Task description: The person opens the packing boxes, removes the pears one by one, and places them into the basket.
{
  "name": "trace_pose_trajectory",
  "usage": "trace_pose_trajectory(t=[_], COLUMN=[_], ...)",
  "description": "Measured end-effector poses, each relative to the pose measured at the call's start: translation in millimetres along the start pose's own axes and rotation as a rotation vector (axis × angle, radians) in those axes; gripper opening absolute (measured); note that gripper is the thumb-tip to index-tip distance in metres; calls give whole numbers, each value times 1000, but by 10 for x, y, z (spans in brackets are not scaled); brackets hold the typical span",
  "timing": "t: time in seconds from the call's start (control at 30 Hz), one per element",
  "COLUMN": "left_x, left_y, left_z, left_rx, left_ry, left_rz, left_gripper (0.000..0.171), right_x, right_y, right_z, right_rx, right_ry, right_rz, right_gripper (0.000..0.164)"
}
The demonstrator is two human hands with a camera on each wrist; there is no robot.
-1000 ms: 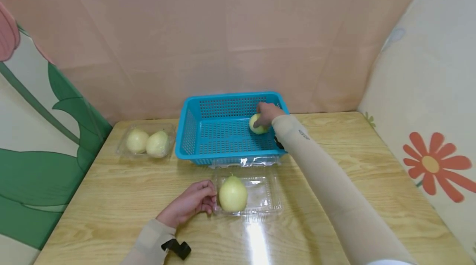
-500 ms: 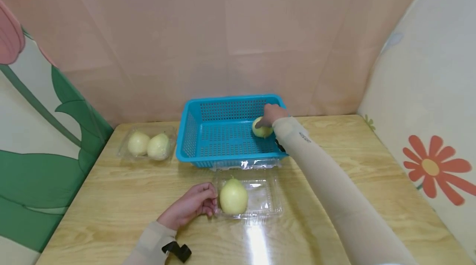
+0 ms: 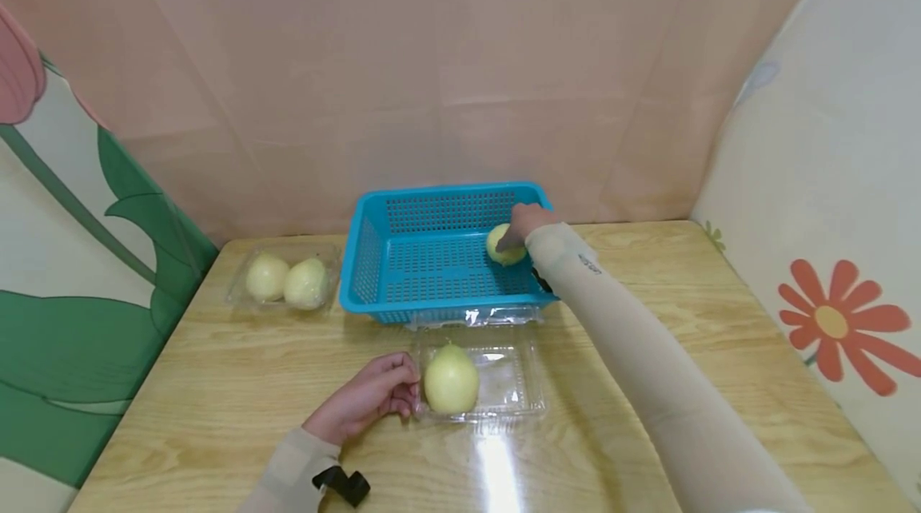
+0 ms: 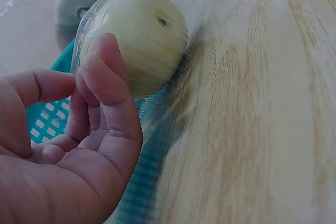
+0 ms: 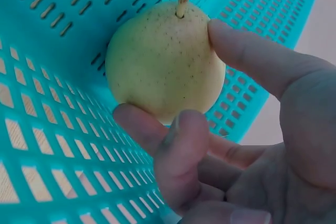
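Observation:
At the right end of the blue basket, my right hand grips a pale yellow-green pear. The right wrist view shows the pear between thumb and fingers, its stem pointing up in that picture, against the basket's perforated wall. My left hand pinches the left edge of a clear plastic clamshell box, which lies open in front of the basket. A second pear sits in that box's left half. From the left wrist, this pear shows through the clear wall beside my fingertips.
To the basket's left stands another clear plastic box with two pears in it. The wooden table ends at a pinkish backdrop behind the basket, with painted panels at both sides. The open box's lid lies against the basket's front.
The right hand and its pear have shifted slightly right inside the basket. My left hand keeps its hold on the box edge. The head view has tilted a little.

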State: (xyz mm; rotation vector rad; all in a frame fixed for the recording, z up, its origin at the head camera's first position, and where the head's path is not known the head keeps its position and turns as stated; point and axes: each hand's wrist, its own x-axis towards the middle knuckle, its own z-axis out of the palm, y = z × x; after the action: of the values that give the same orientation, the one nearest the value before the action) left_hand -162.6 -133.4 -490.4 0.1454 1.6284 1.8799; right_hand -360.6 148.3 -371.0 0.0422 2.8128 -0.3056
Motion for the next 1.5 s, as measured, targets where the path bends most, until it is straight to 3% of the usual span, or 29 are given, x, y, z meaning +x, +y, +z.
trace_pose_trajectory(t=[0.27,0.47,0.6,0.8,0.93,1.07,1.27,1.5], left_x=[17,13,4,0,8,10,15,17], left_y=[11,5,8,24,20,6,-2,0], left_z=[-6,6,16,32,29,22,25,34], left_rx=[12,5,12,21,17,8,6,1], left_ry=[3,-2,5,9,5,0,5,22], left_rz=[18,10,9,16,13,10,-1,-21], left_gripper=[12,12,10,8,9,9,10,10], right_x=[-9,42,10,-339,-628,-894,-1231,-1561], right_y=[-17,69,124,171,257,369,566,745], right_z=[-51,-58,-140,-382,-427,-350,-150,42], right_rx=[27,65,125,178,135,97,97,138], right_ry=[15,-20,-58,-85,-22,59,27,-62], right_rz=[-36,-57,-127,-247,-322,-412,-442,-487], right_gripper=[52,59,57,43,39,27,17,37])
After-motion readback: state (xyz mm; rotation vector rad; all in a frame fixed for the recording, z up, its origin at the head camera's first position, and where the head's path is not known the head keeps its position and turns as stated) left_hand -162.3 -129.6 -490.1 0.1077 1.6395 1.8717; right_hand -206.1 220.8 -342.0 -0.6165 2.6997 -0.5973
